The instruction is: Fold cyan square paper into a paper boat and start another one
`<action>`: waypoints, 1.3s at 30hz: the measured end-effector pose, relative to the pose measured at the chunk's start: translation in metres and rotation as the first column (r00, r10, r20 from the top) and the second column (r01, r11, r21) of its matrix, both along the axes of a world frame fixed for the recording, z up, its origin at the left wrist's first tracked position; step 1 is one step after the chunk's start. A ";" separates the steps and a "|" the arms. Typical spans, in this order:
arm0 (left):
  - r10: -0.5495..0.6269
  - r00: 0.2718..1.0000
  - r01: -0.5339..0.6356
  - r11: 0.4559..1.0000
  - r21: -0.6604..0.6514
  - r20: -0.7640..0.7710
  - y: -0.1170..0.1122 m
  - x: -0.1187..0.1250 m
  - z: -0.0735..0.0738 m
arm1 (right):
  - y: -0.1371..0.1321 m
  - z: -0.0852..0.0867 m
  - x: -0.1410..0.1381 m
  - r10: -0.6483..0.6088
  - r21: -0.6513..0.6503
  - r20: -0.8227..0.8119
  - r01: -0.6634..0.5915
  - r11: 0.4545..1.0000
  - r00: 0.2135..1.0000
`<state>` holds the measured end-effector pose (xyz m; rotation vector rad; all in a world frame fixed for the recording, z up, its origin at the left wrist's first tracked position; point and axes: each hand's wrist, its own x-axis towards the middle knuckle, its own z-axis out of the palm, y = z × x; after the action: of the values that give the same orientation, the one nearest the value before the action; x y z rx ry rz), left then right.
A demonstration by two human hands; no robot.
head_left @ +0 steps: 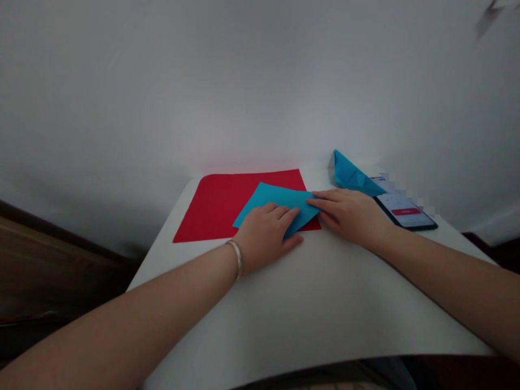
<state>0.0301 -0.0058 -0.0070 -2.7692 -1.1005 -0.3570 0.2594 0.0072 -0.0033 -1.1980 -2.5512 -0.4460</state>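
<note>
A folded piece of blue paper lies flat, partly over a red sheet. My left hand, with a pale bangle at the wrist, rests on the near side of the blue paper, fingers spread and pressing down. At the paper's right corner is my right hand. Its fingers stretch out flat across that corner, and the thumb lies near the edge. The palms hide part of the paper's near edge and right tip.
A folded blue paper boat stands at the back right of the white table. Beside it lies a phone with its screen lit. A pale wall rises right behind the table, and brown wood is at the left.
</note>
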 end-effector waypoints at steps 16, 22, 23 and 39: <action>0.320 0.727 -0.168 0.941 -0.295 0.608 0.004 -0.016 0.010 | 0.009 -0.021 0.003 0.098 0.000 -0.665 -0.131 0.991 0.740; 0.492 0.193 0.268 0.806 -0.528 0.849 0.009 -0.013 0.013 | 0.010 -0.023 0.001 -0.059 -0.272 -0.721 -0.203 0.940 0.691; 0.537 0.132 0.342 0.765 -0.546 0.833 0.008 -0.011 0.013 | 0.010 -0.023 0.000 -0.087 -0.321 -0.718 -0.218 0.922 0.690; 0.583 0.072 0.451 0.705 -0.547 0.810 0.007 -0.016 0.010 | 0.016 -0.018 -0.007 -0.497 -0.459 -0.865 -0.502 0.733 0.067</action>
<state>0.0145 0.0009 0.0034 -2.5858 -1.9042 -2.8634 0.2522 0.0236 -0.0212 -0.9947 -1.2314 1.2096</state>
